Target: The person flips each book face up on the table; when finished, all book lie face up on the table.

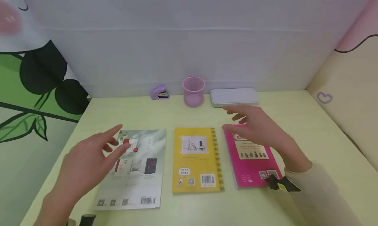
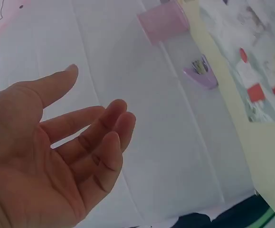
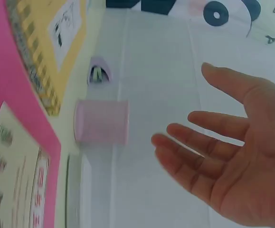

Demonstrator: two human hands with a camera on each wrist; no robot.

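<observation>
At lower left of the head view, left hand (image 1: pixel 84 162), thumb well apart from loosely bent fingers, nothing in grasp. Hovers over the upper left of a pale magazine (image 1: pixel 136 178), hiding part of its left edge. As for the magazine, lies flat on the light yellow table (image 1: pixel 118 111), long axis running from bottom to top of the frame and leaning right toward the far end, barcode along the near edge. Right of centre, right hand (image 1: pixel 260 126), extending from a pale sleeve (image 1: pixel 322 190), fingers relaxed, gently curved and pointing left, thumb apart, likewise holding nothing. Hovers over the top of a pink book (image 1: pixel 251 165). As for the pink book, lies flat, long axis also bottom to top but leaning left toward the far end, barcode at the near right. Between both, at lower centre, a yellow book (image 1: pixel 195 163), long axis nearly straight up the frame, checkered strip down its right side. Along the table's far edge, at mid-frame, a purple stapler (image 1: pixel 160 92), an upright pink cup (image 1: pixel 193 94) and a pale case (image 1: pixel 234 96), long axis left to right.
</observation>
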